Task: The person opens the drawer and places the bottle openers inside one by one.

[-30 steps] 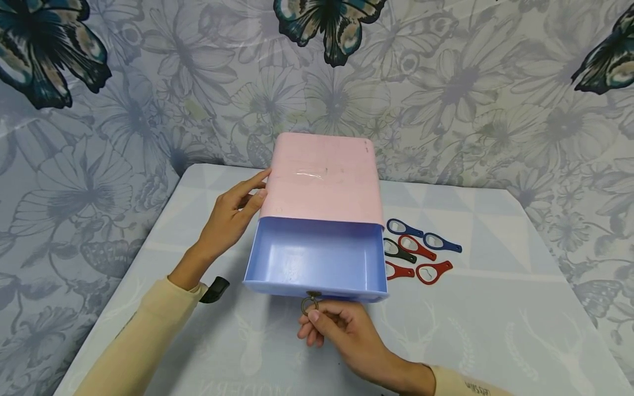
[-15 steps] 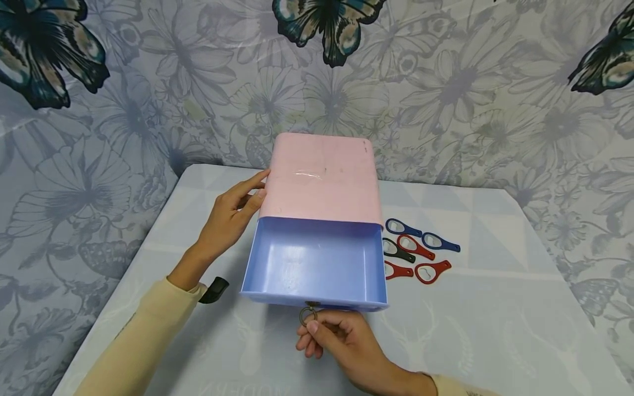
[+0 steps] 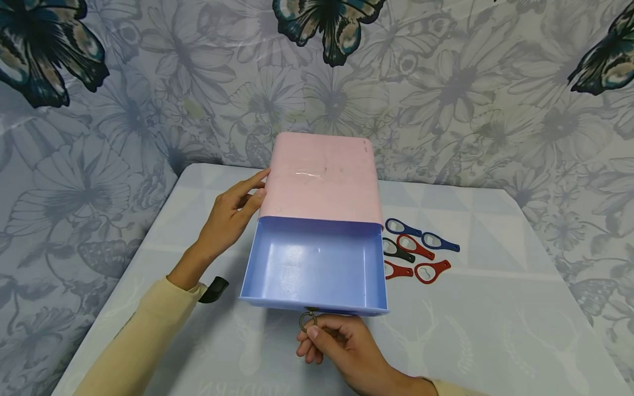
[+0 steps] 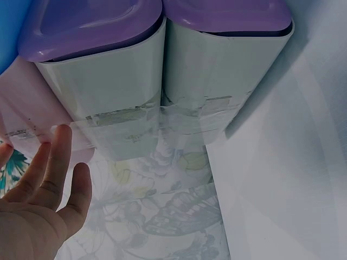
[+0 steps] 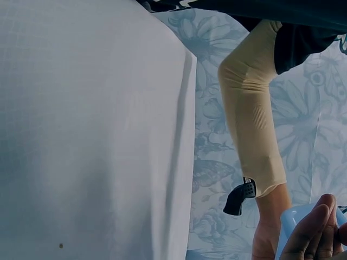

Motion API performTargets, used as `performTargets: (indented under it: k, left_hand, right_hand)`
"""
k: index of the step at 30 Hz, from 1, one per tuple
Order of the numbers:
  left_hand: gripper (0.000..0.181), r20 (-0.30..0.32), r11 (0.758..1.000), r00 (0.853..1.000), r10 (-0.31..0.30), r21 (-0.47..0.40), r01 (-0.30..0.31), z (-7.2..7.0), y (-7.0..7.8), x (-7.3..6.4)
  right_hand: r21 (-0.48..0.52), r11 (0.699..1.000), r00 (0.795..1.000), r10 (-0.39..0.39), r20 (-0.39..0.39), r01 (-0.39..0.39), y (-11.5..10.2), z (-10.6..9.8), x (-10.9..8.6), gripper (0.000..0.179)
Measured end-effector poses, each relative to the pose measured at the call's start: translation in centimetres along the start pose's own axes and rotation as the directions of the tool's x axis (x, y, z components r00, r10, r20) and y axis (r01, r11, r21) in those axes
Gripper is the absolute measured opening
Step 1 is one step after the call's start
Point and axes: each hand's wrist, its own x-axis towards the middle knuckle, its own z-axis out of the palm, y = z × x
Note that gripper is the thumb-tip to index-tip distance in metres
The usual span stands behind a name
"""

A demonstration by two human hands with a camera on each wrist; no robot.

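Worktop (image 3: 485,324): pale, faintly printed surface; the far left and far right corners show, while the near edge runs out of the head view.
Pink shell (image 3: 322,181): smooth plastic housing with rounded corners, near the middle of the worktop's far edge and hiding part of it.
Blue drawer (image 3: 312,264): light-blue, open-topped plastic tray, standing well out of the pink shell toward the near edge, floor and side walls in sight.
Ring pull (image 3: 300,321): small, round, brass-coloured metal, at about the middle of the drawer's front edge.
Right hand (image 3: 344,349): thumb and forefinger pinched together on the ring pull, just on the near side of the drawer's front edge.
Left hand (image 3: 229,215): fingers parted and loosely extended, tips against the shell's left side, gripping nothing; worktop shows between this forearm and the drawer's left wall.
Flat frames (image 3: 442,243): six plastic pieces with round windows and short handles, two blue, three red, one dark green, right of the drawer; its right wall partly hides the dark green one and one red one.
Room to the right: a broad stretch of worktop lies between the frames and the right edge.
Grey-green shells (image 4: 114,81): in the left wrist view, two plastic housings with purple fronts (image 4: 233,13), side by side next to the pink one; clear tape (image 4: 135,130) crosses them.
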Motion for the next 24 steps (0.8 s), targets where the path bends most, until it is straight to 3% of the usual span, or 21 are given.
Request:
performTargets:
  k: [9,14,20,24]
  left_hand:
    - [0.046,0.003,1.000,1.000,0.010,-0.006,-0.010,0.2,-0.1,0.1]
    - [0.046,0.004,1.000,1.000,0.010,0.000,-0.010,0.2,-0.2,0.2]
    - [0.046,-0.008,1.000,1.000,0.011,-0.001,-0.011,0.2,-0.3,0.1]
    - [0.047,-0.010,1.000,1.000,0.018,-0.009,-0.018,0.2,-0.2,0.1]
  right_hand:
    - [0.008,1.000,1.000,0.012,0.024,-0.013,0.5,-0.3,-0.3,0.028]
    - [0.027,0.999,0.997,-0.020,0.069,0.018,0.8,-0.6,-0.5,0.027]
    - [0.011,0.999,0.996,0.050,0.072,-0.051,1.0,-1.5,-0.9,0.025]
    - [-0.025,0.998,0.995,0.055,0.087,-0.053,1.2,-2.6,-1.3,0.024]
